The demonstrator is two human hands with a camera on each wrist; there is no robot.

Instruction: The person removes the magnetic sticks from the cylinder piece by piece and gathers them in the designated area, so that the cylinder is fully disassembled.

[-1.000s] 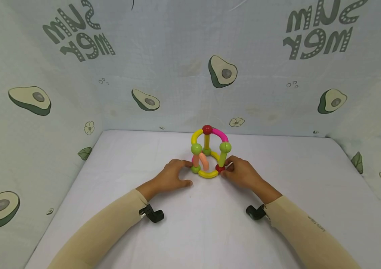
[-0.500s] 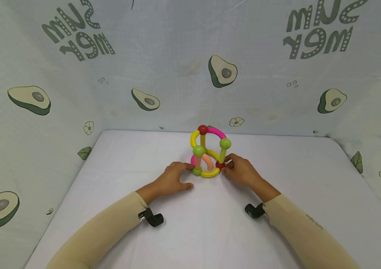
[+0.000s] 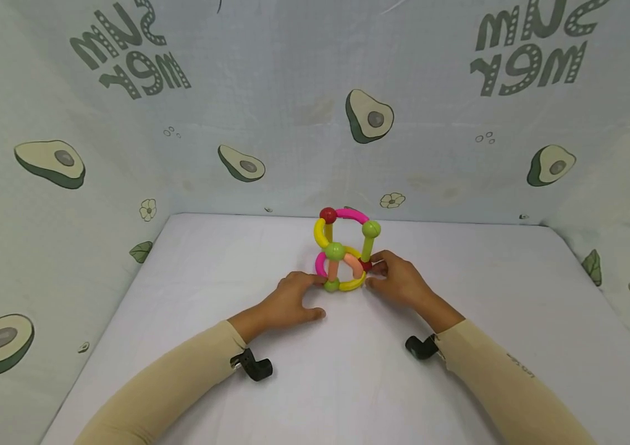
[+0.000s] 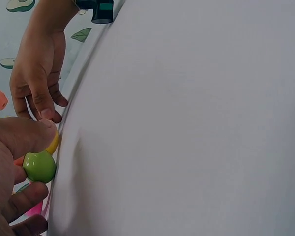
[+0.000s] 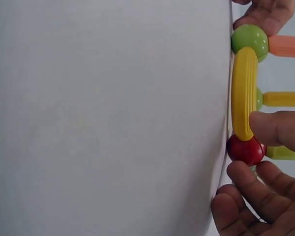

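The toy frame (image 3: 335,251) is stood upright on the white tabletop (image 3: 315,377), right between two hands! Its near green ball (image 3: 331,285) is touched by the left hand (image 3: 289,301), thumb spread wide; its low red ball (image 5: 246,150) is held narrowly between right hand (image 3: 398,281) thumb and fingers. With uneven pushing, a joint could be twisted loose, or the toy frame tipped.

Multicoloured ball-and-rod structure (image 3: 335,251) stood near the frame's centre

It rested on the white rectangular table (image 3: 320,383), toward the far edge. The bare left hand (image 3: 291,301) lay at its lower left, the bare right hand (image 3: 399,281) at its lower right. Behind the table, across the upper frame, hung the pale avocado-printed cloth (image 3: 293,93).
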